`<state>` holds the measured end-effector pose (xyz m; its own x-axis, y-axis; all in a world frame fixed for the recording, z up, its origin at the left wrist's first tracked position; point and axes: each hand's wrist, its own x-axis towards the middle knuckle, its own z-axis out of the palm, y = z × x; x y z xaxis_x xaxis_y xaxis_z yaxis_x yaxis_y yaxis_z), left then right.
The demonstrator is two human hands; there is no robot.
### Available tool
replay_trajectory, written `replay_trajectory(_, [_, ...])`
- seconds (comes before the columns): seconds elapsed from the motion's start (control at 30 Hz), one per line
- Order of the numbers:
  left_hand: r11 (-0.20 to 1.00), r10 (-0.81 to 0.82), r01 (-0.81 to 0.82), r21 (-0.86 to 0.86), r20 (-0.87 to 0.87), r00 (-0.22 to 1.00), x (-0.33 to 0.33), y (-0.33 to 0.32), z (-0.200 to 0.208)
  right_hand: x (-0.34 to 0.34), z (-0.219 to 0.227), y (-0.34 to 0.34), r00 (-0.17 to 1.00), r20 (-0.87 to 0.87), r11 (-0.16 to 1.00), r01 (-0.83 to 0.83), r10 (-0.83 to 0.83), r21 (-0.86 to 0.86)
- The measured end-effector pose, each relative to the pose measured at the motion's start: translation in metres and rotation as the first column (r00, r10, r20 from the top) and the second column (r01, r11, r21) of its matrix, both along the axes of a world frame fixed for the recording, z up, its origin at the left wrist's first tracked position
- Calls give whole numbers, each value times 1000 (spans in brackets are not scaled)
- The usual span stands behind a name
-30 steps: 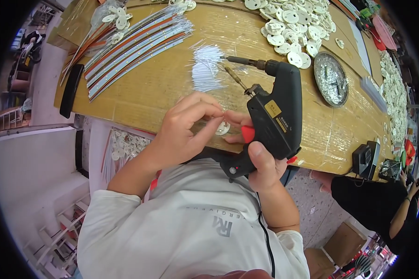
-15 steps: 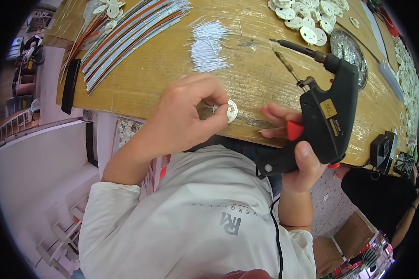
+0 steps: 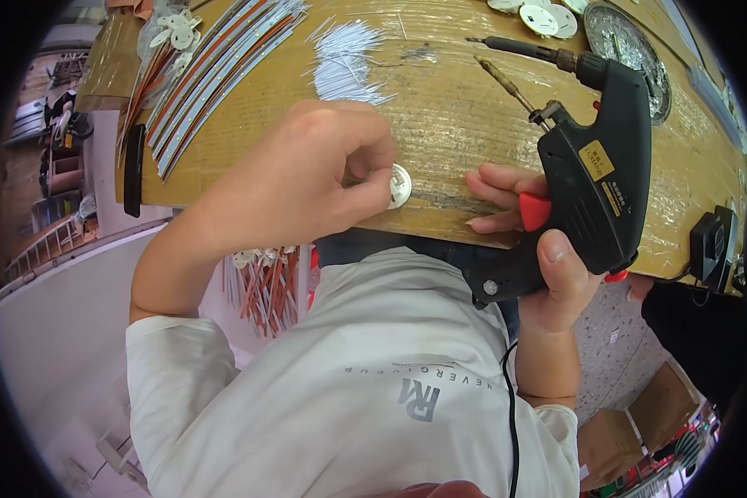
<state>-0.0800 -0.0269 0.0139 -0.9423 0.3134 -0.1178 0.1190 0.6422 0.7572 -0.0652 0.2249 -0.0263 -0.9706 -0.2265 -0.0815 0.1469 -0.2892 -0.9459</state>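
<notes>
My left hand (image 3: 328, 170) is closed in a pinch at the near edge of the table. Its thumb and fingertips grip a small white round disc (image 3: 402, 186) with slots cut in it, partly hidden behind the fingers. My right hand (image 3: 556, 303) is wrapped round the handle of a black soldering gun (image 3: 598, 178) with a red trigger. The gun's tip and a thin metal feed tube point up and to the left, away from the disc. The fingers of that hand reach past the trigger, close above the tabletop.
Beyond my left hand lie a pile of thin white wires (image 3: 346, 70) and a row of LED strips (image 3: 224, 75). More white discs (image 3: 544, 21) and a round metal dish (image 3: 631, 62) are at the far right. Below the table's left edge hang red and white strips (image 3: 270, 290).
The whole view has shifted, so the table's things sit higher and mostly further left. My left arm has swung out a little, still pinching the disc; the soldering gun stays in my right hand.
</notes>
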Motion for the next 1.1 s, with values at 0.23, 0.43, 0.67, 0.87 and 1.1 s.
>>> replay_trajectory(0.23, [998,-13,14,-59,28,1000,1,-4,6,-2,-1,-3,999,-20,998,-48,49,30])
replay_trajectory(0.43, [998,9,-8,-61,6,1000,3,-2,5,-1,-2,-2,998,-33,998,-57,58,24])
replay_trajectory(0.67, [1000,16,-17,-2,-113,994,12,-4,-2,17,-1,9,996,88,999,-27,25,24])
replay_trajectory(0.87, [999,39,-38,5,-152,988,18,0,-4,40,-1,33,991,126,991,-59,44,118])
replay_trajectory(1.1, [999,29,-33,-32,-124,992,14,4,0,51,-9,45,986,161,993,-57,40,106])
